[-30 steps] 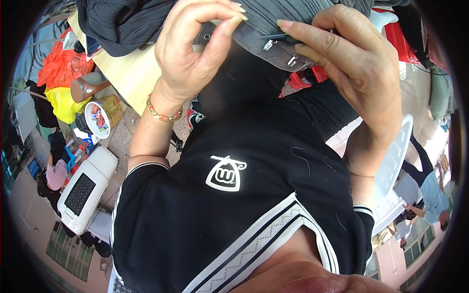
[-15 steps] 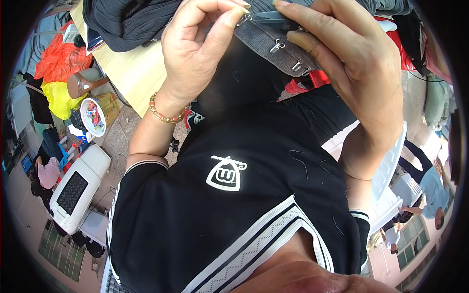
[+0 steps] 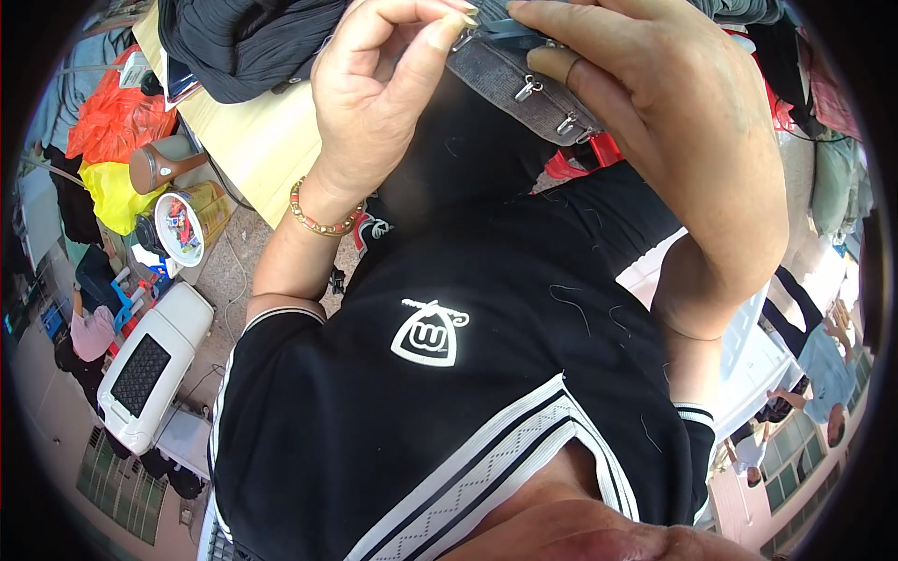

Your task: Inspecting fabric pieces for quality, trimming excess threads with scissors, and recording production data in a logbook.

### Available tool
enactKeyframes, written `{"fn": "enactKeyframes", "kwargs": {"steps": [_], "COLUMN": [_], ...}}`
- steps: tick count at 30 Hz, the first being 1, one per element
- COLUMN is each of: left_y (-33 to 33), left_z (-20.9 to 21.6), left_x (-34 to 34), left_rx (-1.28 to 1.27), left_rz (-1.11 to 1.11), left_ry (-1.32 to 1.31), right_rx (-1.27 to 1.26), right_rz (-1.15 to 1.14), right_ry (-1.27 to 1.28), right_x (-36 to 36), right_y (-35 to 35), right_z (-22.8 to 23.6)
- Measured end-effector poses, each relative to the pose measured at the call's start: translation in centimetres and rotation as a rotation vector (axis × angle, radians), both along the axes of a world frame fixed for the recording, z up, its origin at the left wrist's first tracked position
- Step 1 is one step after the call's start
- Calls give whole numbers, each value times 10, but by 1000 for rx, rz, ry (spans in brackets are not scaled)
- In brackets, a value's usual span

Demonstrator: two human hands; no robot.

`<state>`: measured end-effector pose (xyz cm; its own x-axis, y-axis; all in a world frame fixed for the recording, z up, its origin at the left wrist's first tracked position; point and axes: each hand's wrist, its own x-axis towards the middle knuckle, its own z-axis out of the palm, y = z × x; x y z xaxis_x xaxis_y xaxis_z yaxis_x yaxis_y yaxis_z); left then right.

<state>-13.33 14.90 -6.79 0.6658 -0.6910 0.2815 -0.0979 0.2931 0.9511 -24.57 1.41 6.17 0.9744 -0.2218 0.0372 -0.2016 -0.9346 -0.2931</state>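
Right fingers (image 3: 554,17) shifted leftward, gripping tool (image 3: 508,35); left fingers (image 3: 441,39) pinched, contents unclear, beside cloth (image 3: 248,45).

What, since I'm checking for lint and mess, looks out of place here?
Loose pale threads lie on the right side of the wearer's black shirt; they look odd as stray strands against plain dark cloth. Between the left hand and right hand, the dark band with metal clasps shows no obvious damage.

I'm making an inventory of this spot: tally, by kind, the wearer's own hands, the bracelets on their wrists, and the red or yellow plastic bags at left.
Hands: 2, left hand and right hand
Bracelets: 1, gold-and-red bracelet
Plastic bags: 2, red bag and yellow bag
Total: 5
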Motion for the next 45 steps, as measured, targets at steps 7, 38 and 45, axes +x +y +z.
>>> {"fn": "enactKeyframes", "kwargs": {"steps": [7,38,45], "left_y": [3,-11,-9], "left_z": [-22,22,20], "left_x": [11,1,-2], "left_rx": [-40,26,52], "left_rz": [-1,-42,-58], "left_ry": [-95,-1357,-1309], "right_rx": [-143,528,380], "right_rz": [130,-73,-22], "right_ry": [13,-484,-481], "right_x": [0,-99,-94], "right_y": [-6,-26,-25], "right_z": [-4,-92,-90]}}
